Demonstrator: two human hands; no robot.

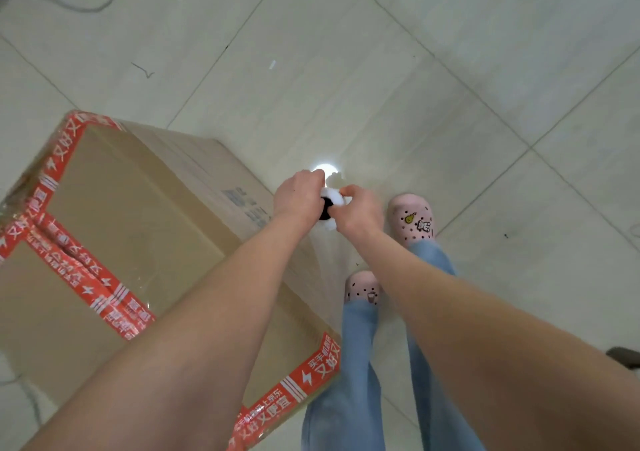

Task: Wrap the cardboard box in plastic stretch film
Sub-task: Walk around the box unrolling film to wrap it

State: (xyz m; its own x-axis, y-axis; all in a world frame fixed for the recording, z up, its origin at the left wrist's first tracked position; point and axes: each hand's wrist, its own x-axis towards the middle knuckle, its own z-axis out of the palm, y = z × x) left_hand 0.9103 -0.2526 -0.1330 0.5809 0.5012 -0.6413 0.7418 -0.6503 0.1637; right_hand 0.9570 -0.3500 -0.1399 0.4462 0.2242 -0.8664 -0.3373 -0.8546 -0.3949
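Note:
A large cardboard box (138,215) sealed with red printed tape stands on the tiled floor at the left. A sheen of clear film shows on its top and right side. Just beyond the box's right side, my left hand (298,194) and my right hand (360,210) grip a white roll of stretch film (330,205) between them, its dark core end facing me. A faint sheet of clear film (323,260) runs from the roll down toward the box's right side.
My feet in pink clogs (412,218) and blue jeans (356,364) stand right of the box. A grey cable (86,4) loops on the floor at the far left. A dark object (625,357) sits at the right edge.

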